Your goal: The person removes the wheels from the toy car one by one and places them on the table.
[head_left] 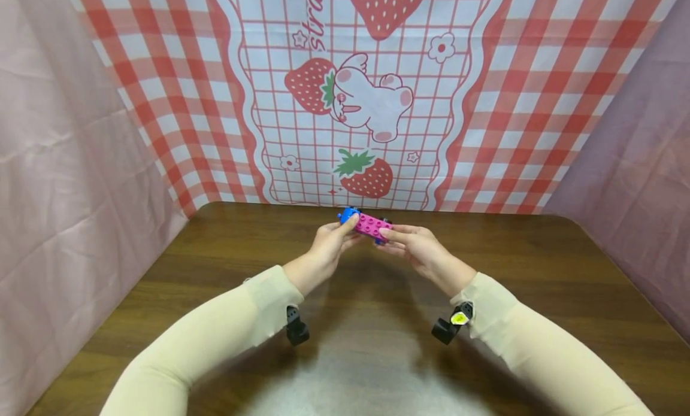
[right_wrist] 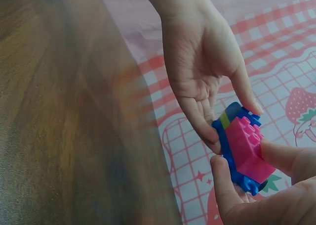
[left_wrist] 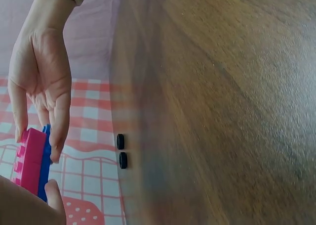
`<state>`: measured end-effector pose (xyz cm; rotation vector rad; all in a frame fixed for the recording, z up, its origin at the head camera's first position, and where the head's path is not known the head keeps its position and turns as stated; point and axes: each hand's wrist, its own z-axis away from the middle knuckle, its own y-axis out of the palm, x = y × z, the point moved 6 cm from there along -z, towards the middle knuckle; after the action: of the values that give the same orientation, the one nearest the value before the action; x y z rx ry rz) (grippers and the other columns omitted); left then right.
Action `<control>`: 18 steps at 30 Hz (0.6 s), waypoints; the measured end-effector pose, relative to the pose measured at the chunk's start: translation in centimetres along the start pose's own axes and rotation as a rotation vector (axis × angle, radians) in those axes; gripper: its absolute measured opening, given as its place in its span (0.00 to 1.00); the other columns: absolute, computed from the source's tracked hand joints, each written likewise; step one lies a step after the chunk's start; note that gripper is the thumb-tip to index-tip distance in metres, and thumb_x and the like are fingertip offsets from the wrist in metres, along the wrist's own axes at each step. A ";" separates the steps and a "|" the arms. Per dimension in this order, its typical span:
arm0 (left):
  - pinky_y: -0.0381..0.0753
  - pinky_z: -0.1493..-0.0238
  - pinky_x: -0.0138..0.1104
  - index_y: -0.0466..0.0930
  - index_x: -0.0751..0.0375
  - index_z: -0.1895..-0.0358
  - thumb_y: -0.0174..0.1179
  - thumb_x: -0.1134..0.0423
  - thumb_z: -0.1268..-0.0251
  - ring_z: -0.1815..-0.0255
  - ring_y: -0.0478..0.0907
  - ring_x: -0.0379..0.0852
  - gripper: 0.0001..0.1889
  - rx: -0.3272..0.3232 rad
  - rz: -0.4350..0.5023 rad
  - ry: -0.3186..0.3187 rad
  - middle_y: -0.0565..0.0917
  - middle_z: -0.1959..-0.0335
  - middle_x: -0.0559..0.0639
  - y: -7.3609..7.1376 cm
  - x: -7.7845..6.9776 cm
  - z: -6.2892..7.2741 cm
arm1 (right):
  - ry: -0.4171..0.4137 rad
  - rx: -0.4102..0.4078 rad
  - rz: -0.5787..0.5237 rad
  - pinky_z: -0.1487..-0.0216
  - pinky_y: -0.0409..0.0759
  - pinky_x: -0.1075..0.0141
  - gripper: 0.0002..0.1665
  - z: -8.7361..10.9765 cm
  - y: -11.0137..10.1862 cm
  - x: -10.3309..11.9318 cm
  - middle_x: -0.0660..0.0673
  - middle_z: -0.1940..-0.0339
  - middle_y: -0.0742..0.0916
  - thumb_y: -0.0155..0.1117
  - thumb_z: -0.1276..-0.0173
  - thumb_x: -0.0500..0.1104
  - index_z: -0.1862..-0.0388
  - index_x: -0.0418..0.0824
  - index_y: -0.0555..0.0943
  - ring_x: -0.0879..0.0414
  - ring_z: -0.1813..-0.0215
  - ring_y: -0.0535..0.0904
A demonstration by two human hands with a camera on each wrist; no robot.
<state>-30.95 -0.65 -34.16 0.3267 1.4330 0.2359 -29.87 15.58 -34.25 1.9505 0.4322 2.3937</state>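
A toy brick car is held up above the table between both hands. It has a pink studded block (head_left: 369,225) on a blue base (right_wrist: 228,156) with a yellow-green stripe. My left hand (head_left: 326,245) grips the blue end (head_left: 349,215), thumb on top and fingers below. At the opposite end, my right hand (head_left: 423,248) pinches the pink block, its thumb lying on the studs. Two small black wheels (left_wrist: 120,141) (left_wrist: 123,160) show near the table's far edge in the left wrist view. The car's underside is mostly hidden by fingers.
The brown wooden table (head_left: 242,248) extends below and around both hands. Behind its far edge hangs a red-and-white checked cloth (head_left: 517,105) with strawberries. Pink curtains (head_left: 81,164) flank both sides. Black wrist cameras (head_left: 296,326) sit below the sleeves.
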 end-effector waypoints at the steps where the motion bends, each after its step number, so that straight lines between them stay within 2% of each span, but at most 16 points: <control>1: 0.73 0.36 0.46 0.70 0.84 0.44 0.57 0.65 0.30 0.46 0.81 0.59 0.22 -0.007 0.008 0.004 0.77 0.45 0.75 0.0 0.0 0.0 | 0.003 0.005 -0.003 0.41 0.77 0.62 0.38 0.1 0.1 -0.1 0.38 0.50 0.79 0.57 0.29 0.33 0.28 0.21 0.50 0.58 0.61 0.86; 6: 0.71 0.35 0.45 0.68 0.83 0.41 0.55 0.65 0.29 0.42 0.78 0.61 0.23 -0.017 0.028 -0.001 0.76 0.44 0.75 0.3 0.0 0.2 | 0.012 0.019 -0.028 0.40 0.76 0.62 0.38 0.3 0.6 -0.5 0.39 0.50 0.78 0.55 0.29 0.31 0.28 0.21 0.47 0.58 0.61 0.85; 10: 0.71 0.34 0.42 0.65 0.83 0.39 0.54 0.65 0.28 0.38 0.74 0.63 0.24 -0.012 0.021 -0.006 0.74 0.41 0.75 0.6 0.0 0.2 | 0.009 0.018 -0.061 0.38 0.75 0.60 0.36 0.4 1.1 -0.6 0.38 0.49 0.76 0.55 0.29 0.31 0.30 0.23 0.50 0.57 0.61 0.86; 15: 0.71 0.34 0.43 0.65 0.82 0.39 0.54 0.65 0.28 0.39 0.74 0.63 0.24 -0.027 0.010 0.007 0.75 0.42 0.75 0.6 0.3 0.2 | 0.008 0.054 -0.066 0.36 0.73 0.54 0.21 0.6 1.7 -0.6 0.43 0.54 0.80 0.56 0.29 0.33 0.42 0.28 0.64 0.55 0.60 0.86; 18: 0.72 0.35 0.44 0.66 0.82 0.40 0.54 0.65 0.28 0.42 0.77 0.62 0.23 -0.022 -0.008 0.019 0.76 0.44 0.76 0.5 0.3 0.3 | 0.009 0.101 -0.058 0.34 0.71 0.52 0.13 0.7 1.8 -0.7 0.46 0.57 0.82 0.55 0.28 0.34 0.48 0.32 0.68 0.55 0.59 0.86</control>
<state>-30.61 -0.09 -34.27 0.3017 1.4494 0.2484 -28.76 13.82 -34.37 1.9379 0.6124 2.3908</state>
